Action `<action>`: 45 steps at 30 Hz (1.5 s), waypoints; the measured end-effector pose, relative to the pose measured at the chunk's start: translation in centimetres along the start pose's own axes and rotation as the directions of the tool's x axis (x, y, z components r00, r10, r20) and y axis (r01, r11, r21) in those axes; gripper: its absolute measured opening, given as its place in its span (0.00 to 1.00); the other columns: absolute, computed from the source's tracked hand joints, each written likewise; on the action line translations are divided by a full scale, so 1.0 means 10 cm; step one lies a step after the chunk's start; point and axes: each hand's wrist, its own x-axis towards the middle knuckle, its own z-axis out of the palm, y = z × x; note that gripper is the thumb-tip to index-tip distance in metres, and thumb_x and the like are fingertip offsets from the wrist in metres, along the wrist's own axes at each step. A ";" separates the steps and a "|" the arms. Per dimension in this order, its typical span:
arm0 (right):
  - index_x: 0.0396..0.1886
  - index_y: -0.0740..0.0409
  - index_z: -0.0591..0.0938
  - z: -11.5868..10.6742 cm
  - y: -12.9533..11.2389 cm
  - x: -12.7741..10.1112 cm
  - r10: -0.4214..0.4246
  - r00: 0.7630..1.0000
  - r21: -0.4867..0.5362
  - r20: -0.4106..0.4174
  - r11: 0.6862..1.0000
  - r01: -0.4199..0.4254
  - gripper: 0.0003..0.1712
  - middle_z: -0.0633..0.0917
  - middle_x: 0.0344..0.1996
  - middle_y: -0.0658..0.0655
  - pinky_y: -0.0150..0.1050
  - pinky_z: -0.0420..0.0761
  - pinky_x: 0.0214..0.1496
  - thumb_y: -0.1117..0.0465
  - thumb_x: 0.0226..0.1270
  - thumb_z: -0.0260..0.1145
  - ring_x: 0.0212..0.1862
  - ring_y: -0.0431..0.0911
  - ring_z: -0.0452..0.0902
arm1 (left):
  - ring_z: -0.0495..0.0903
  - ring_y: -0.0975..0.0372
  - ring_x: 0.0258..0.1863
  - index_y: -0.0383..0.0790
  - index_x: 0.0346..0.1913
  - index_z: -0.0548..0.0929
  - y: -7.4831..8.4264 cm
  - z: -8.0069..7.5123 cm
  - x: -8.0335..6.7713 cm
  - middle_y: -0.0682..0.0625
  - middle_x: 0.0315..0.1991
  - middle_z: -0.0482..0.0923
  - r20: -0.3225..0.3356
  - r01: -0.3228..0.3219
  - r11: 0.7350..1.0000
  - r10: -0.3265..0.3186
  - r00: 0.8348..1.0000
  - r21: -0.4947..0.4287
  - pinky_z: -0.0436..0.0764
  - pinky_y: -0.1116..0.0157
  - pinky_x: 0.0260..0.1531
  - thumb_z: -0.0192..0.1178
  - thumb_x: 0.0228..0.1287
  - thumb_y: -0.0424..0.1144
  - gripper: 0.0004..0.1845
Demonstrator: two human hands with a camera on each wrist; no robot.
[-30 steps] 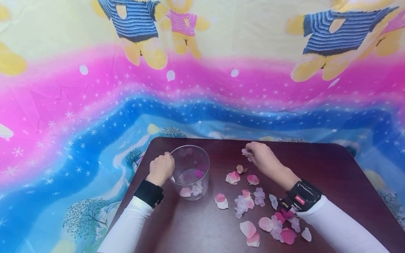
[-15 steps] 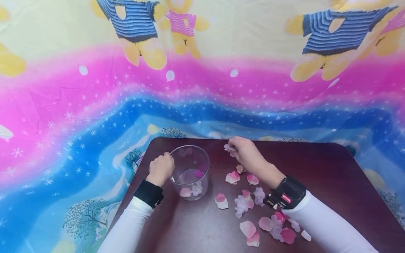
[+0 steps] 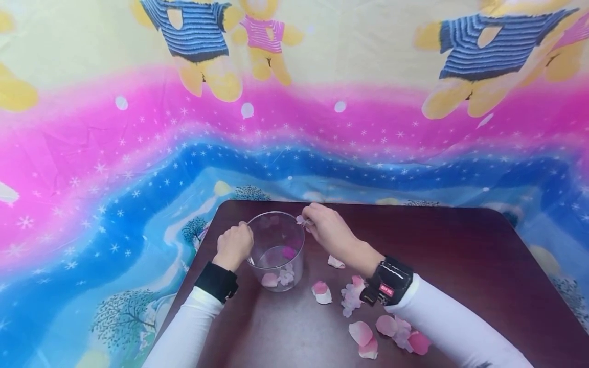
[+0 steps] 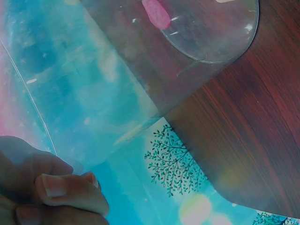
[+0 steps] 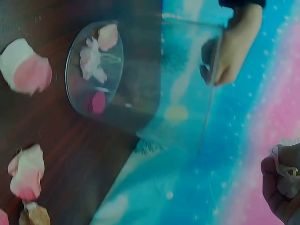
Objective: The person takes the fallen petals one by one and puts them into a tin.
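A clear round container [image 3: 276, 263] stands on the dark table, and my left hand [image 3: 234, 245] grips its left rim with curled fingers. Inside, at the bottom, lie a magenta petal [image 3: 289, 252], a pale pink petal [image 3: 269, 279] and a pale lilac blossom [image 3: 286, 276]. My right hand [image 3: 329, 230] pinches another pale lilac blossom [image 3: 301, 220] between thumb and fingers, right at the container's right rim. The right wrist view shows this blossom partly hidden by the fingertips [image 5: 269, 180]. In the left wrist view, the left fingers [image 4: 70, 190] are bent at the rim.
Loose petals and blossoms lie right of the container: a pink-and-white petal pair [image 3: 322, 293], a lilac blossom [image 3: 352, 299], pink petals [image 3: 361, 335] and a pink cluster [image 3: 402, 332], partly under my right forearm. A patterned cloth [image 3: 294, 128] hangs behind the dark table [image 3: 460, 245].
My right hand has moved left with the lilac blossom, from over the table to the container's right rim. My left hand and the container have stayed in place.
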 end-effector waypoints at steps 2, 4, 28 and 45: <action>0.31 0.56 0.79 0.07 -0.05 0.02 -0.016 1.000 0.005 0.013 1.000 0.015 0.08 0.79 0.29 0.51 0.39 0.80 0.37 0.71 0.63 0.69 0.32 0.42 0.76 | 0.84 0.42 0.32 0.27 0.44 0.77 0.00 0.00 0.00 0.35 0.29 0.81 0.001 0.000 1.000 0.000 1.000 -0.004 0.84 0.46 0.33 0.45 0.78 0.41 0.18; 0.33 0.55 0.81 0.15 -0.09 0.04 -0.030 0.999 0.009 0.017 1.000 0.030 0.08 0.80 0.30 0.50 0.39 0.81 0.38 0.71 0.62 0.69 0.33 0.42 0.77 | 0.84 0.43 0.31 0.28 0.43 0.77 0.00 -0.01 0.00 0.35 0.28 0.81 0.003 0.002 1.000 -0.002 1.000 -0.008 0.84 0.46 0.33 0.45 0.78 0.41 0.18; 0.82 0.34 0.49 0.34 -0.16 0.00 0.133 0.816 -0.171 0.563 0.984 -0.043 0.52 0.48 0.83 0.56 0.64 0.37 0.81 0.23 0.65 0.53 0.84 0.58 0.35 | 0.85 0.40 0.30 0.28 0.36 0.76 0.01 0.00 -0.02 0.32 0.27 0.82 -0.034 -0.025 1.000 0.026 0.999 0.018 0.84 0.45 0.31 0.43 0.78 0.40 0.18; 0.82 0.36 0.50 0.19 -0.11 -0.01 0.115 0.857 -0.184 0.503 0.983 -0.023 0.52 0.50 0.83 0.57 0.64 0.38 0.81 0.23 0.65 0.52 0.84 0.59 0.37 | 0.85 0.38 0.34 0.29 0.34 0.75 0.02 -0.02 -0.03 0.30 0.30 0.83 -0.031 -0.022 1.000 0.023 0.999 0.005 0.83 0.43 0.33 0.42 0.78 0.40 0.19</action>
